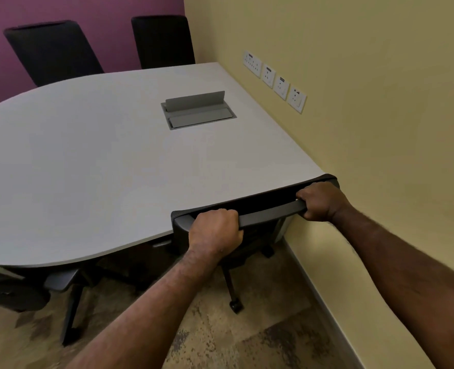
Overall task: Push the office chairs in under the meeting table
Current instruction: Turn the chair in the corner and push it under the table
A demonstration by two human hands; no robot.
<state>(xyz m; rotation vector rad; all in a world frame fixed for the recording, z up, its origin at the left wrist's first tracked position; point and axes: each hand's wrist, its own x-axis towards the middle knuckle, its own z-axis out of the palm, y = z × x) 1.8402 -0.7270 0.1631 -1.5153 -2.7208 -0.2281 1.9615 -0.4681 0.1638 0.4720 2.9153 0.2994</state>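
Where the white tabletop (87, 169) meets the yellow wall at 4 o'clock, one black office chair (260, 206) stands with its backrest top against the table edge, seat hidden beneath. Left hand (215, 230): clamped on the backrest's top bar, left end. Right hand (322, 201): clamped on the same bar, right end. Two further black chairs (52, 49) at 11 to 12 o'clock, far side. Another chair (12, 288) at 8 o'clock, partly under. Cable hatch (198, 110), lid raised, at 1 o'clock.

Office chair (263, 209), black: you find its backrest top against the meeting table's (100, 161) near right corner. Second chair (12, 286) at near left edge; two chairs (52, 51) along far edge.
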